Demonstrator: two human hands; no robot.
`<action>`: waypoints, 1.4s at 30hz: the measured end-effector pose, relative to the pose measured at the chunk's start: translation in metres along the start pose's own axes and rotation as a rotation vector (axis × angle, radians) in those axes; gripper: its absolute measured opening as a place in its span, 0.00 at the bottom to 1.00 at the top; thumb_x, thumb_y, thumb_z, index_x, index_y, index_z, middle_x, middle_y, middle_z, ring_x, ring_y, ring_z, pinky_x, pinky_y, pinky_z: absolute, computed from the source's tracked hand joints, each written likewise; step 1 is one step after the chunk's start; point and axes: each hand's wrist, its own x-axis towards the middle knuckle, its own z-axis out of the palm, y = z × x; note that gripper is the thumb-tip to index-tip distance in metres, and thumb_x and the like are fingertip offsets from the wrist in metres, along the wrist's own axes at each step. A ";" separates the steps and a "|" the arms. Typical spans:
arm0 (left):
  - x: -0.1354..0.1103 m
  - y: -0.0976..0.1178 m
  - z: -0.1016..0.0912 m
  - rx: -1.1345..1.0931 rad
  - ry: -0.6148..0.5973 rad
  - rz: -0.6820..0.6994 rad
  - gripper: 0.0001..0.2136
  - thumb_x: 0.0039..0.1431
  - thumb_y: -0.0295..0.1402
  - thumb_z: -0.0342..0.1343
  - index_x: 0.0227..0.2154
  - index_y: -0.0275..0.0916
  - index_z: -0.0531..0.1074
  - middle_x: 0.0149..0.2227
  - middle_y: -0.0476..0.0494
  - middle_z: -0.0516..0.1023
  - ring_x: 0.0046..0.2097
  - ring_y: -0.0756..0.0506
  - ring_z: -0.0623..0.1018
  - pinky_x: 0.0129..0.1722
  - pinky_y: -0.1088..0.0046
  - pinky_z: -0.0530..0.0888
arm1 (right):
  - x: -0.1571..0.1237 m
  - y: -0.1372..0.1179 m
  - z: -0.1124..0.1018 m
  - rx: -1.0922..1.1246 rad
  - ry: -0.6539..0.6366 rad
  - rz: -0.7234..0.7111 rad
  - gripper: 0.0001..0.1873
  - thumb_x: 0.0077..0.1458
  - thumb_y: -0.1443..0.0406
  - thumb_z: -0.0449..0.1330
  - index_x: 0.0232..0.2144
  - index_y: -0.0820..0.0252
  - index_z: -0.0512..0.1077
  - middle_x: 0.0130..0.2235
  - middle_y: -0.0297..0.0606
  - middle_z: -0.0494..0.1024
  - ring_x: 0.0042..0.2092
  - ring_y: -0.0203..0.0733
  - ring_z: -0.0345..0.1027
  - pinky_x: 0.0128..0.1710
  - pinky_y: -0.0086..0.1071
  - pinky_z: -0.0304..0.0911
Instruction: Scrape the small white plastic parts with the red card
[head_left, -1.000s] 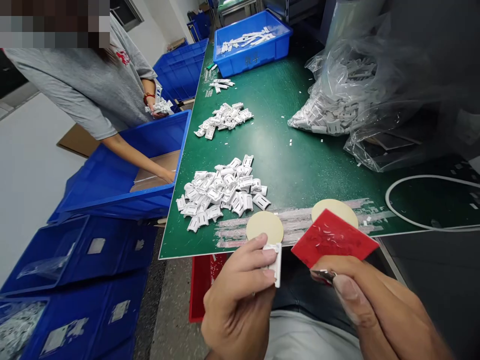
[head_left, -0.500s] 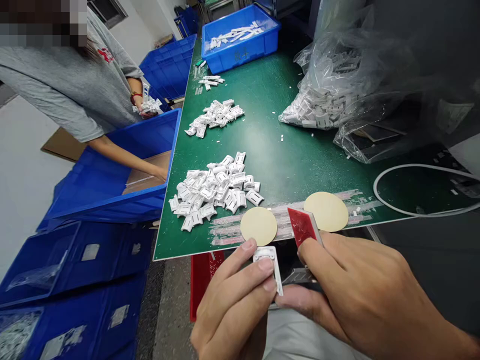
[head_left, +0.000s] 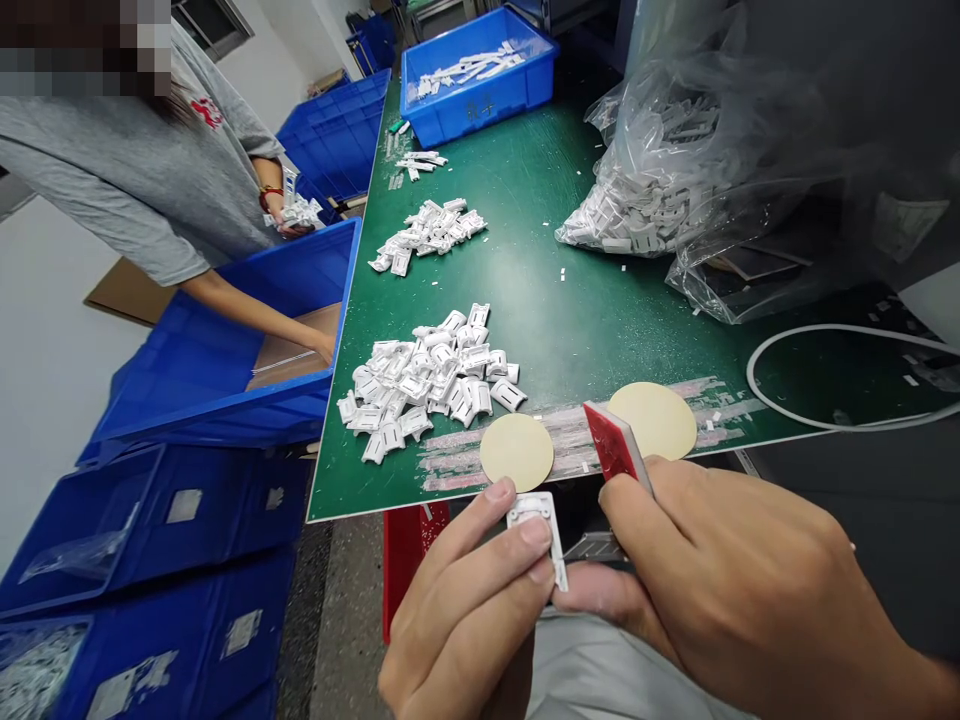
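Held in my left hand is a small white plastic part with an L-shaped outline, pinched by the fingertips just past the table's front edge. My right hand is closed around a utility knife, whose segmented blade points left toward the white part. The knife's handle is hidden by the fingers. A flat red-faced piece with a grey edge juts up from the same fist; whether it belongs to the knife I cannot tell. My right thumb is at the white part's lower end.
Piles of white plastic parts lie on the green table, near two cream discs. Behind are a blue bin, a clear bag of parts and a white cable loop. At left, a co-worker's arm reaches into a blue crate.
My right hand and the red-faced piece have shifted slightly right, and the knife blade has turned a little. My left hand keeps the white part in nearly the same place.
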 end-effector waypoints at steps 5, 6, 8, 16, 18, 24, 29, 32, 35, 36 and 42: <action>-0.002 -0.006 -0.008 -0.056 -0.099 0.059 0.05 0.73 0.29 0.63 0.46 0.38 0.84 0.51 0.47 0.90 0.57 0.39 0.87 0.57 0.60 0.88 | -0.001 0.000 0.001 -0.038 0.024 -0.006 0.34 0.80 0.47 0.41 0.27 0.55 0.71 0.19 0.34 0.68 0.22 0.44 0.56 0.28 0.38 0.46; -0.001 -0.007 -0.009 -0.068 -0.107 0.068 0.05 0.73 0.28 0.63 0.46 0.36 0.84 0.53 0.46 0.89 0.58 0.39 0.87 0.58 0.61 0.87 | -0.001 0.000 0.001 -0.043 0.031 -0.008 0.34 0.80 0.48 0.42 0.26 0.55 0.71 0.19 0.33 0.67 0.22 0.44 0.55 0.27 0.38 0.46; 0.000 -0.007 -0.008 -0.079 -0.117 0.075 0.05 0.74 0.28 0.62 0.44 0.34 0.83 0.54 0.46 0.88 0.58 0.40 0.87 0.59 0.63 0.86 | 0.000 -0.001 0.001 -0.050 0.049 -0.004 0.34 0.81 0.49 0.41 0.25 0.53 0.69 0.18 0.32 0.67 0.22 0.44 0.55 0.27 0.37 0.45; 0.001 -0.003 -0.003 -0.074 -0.073 0.046 0.06 0.74 0.30 0.62 0.42 0.35 0.83 0.51 0.47 0.90 0.57 0.41 0.88 0.58 0.65 0.86 | 0.003 0.000 0.004 -0.083 0.091 0.006 0.32 0.82 0.55 0.44 0.22 0.51 0.66 0.17 0.31 0.64 0.21 0.44 0.51 0.27 0.38 0.43; 0.001 -0.003 -0.002 -0.068 -0.067 0.050 0.07 0.75 0.31 0.61 0.41 0.35 0.83 0.50 0.46 0.90 0.56 0.41 0.88 0.58 0.66 0.86 | 0.002 0.000 0.004 -0.090 0.100 0.010 0.32 0.82 0.56 0.44 0.22 0.51 0.66 0.17 0.31 0.63 0.21 0.44 0.51 0.27 0.39 0.42; 0.001 0.002 0.002 -0.056 -0.029 -0.014 0.09 0.76 0.34 0.59 0.42 0.39 0.84 0.46 0.48 0.91 0.54 0.41 0.89 0.55 0.65 0.88 | -0.003 -0.002 0.004 -0.067 0.109 0.022 0.33 0.81 0.50 0.43 0.24 0.52 0.68 0.17 0.30 0.65 0.22 0.43 0.53 0.28 0.38 0.45; 0.001 0.006 0.006 -0.050 0.007 -0.048 0.07 0.75 0.34 0.61 0.41 0.40 0.83 0.44 0.49 0.91 0.53 0.42 0.89 0.54 0.65 0.88 | -0.004 -0.002 0.005 -0.061 0.122 0.020 0.33 0.81 0.49 0.43 0.23 0.52 0.67 0.17 0.31 0.64 0.22 0.43 0.52 0.28 0.38 0.44; 0.001 0.004 0.005 -0.033 0.002 -0.027 0.02 0.71 0.32 0.67 0.41 0.42 0.83 0.43 0.50 0.91 0.52 0.40 0.90 0.52 0.63 0.89 | -0.004 -0.002 0.005 -0.055 0.120 0.024 0.33 0.81 0.51 0.43 0.23 0.53 0.68 0.17 0.31 0.64 0.22 0.43 0.52 0.28 0.38 0.44; 0.000 0.002 0.004 -0.039 -0.006 -0.027 0.02 0.70 0.32 0.67 0.42 0.42 0.84 0.43 0.49 0.91 0.52 0.39 0.90 0.53 0.61 0.89 | -0.004 -0.003 0.003 -0.035 0.091 0.024 0.33 0.81 0.50 0.45 0.23 0.53 0.68 0.17 0.32 0.65 0.23 0.44 0.53 0.28 0.38 0.44; 0.000 0.002 0.004 -0.050 -0.005 -0.034 0.03 0.71 0.32 0.66 0.42 0.41 0.84 0.43 0.48 0.91 0.52 0.39 0.90 0.54 0.61 0.88 | -0.004 -0.003 0.003 -0.032 0.084 0.025 0.33 0.81 0.50 0.45 0.23 0.53 0.68 0.17 0.32 0.65 0.23 0.44 0.53 0.28 0.38 0.44; 0.001 0.006 0.008 -0.080 -0.009 -0.033 0.03 0.70 0.31 0.66 0.43 0.40 0.84 0.45 0.49 0.91 0.53 0.40 0.89 0.55 0.62 0.88 | -0.006 -0.003 0.002 -0.030 0.089 0.031 0.34 0.80 0.49 0.45 0.22 0.53 0.68 0.17 0.32 0.65 0.23 0.44 0.52 0.29 0.38 0.44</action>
